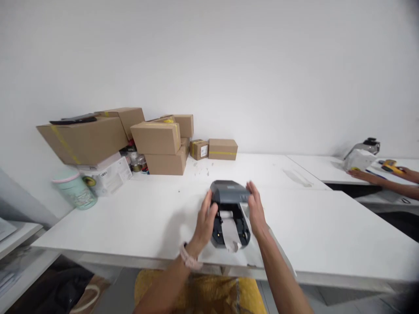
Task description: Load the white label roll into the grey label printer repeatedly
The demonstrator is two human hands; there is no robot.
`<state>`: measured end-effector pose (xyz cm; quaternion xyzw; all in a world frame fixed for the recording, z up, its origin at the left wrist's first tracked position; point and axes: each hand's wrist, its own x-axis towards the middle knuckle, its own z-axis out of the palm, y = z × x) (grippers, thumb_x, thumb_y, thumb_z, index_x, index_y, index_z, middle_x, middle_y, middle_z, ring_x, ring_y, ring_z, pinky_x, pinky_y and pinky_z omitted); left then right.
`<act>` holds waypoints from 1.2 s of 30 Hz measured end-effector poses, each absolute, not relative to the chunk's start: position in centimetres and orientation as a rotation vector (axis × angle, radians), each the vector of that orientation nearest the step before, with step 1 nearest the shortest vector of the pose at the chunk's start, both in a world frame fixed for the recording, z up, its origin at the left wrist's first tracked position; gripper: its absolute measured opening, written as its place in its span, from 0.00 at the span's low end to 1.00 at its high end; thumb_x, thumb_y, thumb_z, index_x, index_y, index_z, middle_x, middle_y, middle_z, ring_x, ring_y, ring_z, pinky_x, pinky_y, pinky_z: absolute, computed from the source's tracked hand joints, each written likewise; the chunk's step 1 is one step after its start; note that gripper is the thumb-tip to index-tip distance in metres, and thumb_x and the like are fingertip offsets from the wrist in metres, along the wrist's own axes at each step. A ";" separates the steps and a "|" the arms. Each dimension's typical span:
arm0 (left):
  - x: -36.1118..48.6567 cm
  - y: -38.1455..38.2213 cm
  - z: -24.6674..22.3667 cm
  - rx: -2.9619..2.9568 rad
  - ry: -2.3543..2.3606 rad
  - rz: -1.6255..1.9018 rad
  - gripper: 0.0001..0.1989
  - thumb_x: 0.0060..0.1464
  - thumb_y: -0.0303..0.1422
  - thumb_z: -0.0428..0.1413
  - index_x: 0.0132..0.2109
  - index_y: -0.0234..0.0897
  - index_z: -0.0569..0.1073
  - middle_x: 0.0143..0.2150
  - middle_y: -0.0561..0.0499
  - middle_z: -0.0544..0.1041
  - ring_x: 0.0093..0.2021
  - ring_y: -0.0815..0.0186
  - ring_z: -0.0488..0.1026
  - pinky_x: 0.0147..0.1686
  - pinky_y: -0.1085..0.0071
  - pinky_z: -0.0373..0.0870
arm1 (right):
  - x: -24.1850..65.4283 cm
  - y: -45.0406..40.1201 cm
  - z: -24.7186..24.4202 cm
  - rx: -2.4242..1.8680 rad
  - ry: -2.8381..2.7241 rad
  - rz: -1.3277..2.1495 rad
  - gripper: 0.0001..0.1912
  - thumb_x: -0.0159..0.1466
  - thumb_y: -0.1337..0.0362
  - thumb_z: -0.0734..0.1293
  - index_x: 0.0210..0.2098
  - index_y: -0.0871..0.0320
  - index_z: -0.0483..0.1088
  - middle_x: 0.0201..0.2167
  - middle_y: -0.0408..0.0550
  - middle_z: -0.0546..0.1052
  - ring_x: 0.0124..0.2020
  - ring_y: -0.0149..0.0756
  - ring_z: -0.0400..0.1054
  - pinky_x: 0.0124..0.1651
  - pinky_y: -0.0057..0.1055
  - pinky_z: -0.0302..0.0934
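Note:
A dark grey label printer stands on the white table in front of me with its lid raised. Inside the printer is a white paper roll, and a strip of paper runs from it over the front edge. My left hand grips the printer's left side near the lid, thumb toward the opening. At the right end of the lid, my right hand holds on with its fingers upright. White paper, partly hidden by my right forearm, lies beside the printer.
Cardboard boxes are stacked at the back left, with two smaller ones, including a long box, beside them. A mint tumbler stands near the left edge. At the far right, another person's hands rest near a white box and a yellow device.

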<state>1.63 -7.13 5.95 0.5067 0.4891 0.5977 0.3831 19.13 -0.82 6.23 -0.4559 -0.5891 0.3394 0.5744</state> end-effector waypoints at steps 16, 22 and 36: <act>-0.4 -5.0 -1.5 1.085 1.518 1.338 0.26 0.61 0.32 0.55 0.65 0.34 0.68 0.66 0.35 0.74 0.67 0.57 0.72 0.67 0.59 0.67 | 18.6 13.5 11.1 -1.092 -1.651 0.382 0.47 0.67 0.32 0.57 0.74 0.53 0.50 0.75 0.56 0.58 0.74 0.53 0.53 0.73 0.55 0.52; 0.1 -4.2 -1.8 1.226 1.576 1.243 0.23 0.61 0.35 0.55 0.62 0.34 0.71 0.66 0.38 0.74 0.64 0.59 0.74 0.62 0.65 0.70 | 20.3 4.6 6.6 -1.022 -2.030 0.450 0.21 0.73 0.59 0.57 0.58 0.56 0.74 0.54 0.53 0.81 0.54 0.45 0.75 0.60 0.43 0.68; 0.3 -0.3 2.6 1.510 1.919 0.725 0.40 0.52 0.32 0.62 0.71 0.37 0.61 0.58 0.41 0.81 0.59 0.51 0.77 0.56 0.60 0.71 | 17.6 4.4 4.0 -1.261 -2.831 0.199 0.23 0.69 0.71 0.59 0.60 0.61 0.75 0.59 0.61 0.78 0.66 0.50 0.67 0.76 0.52 0.35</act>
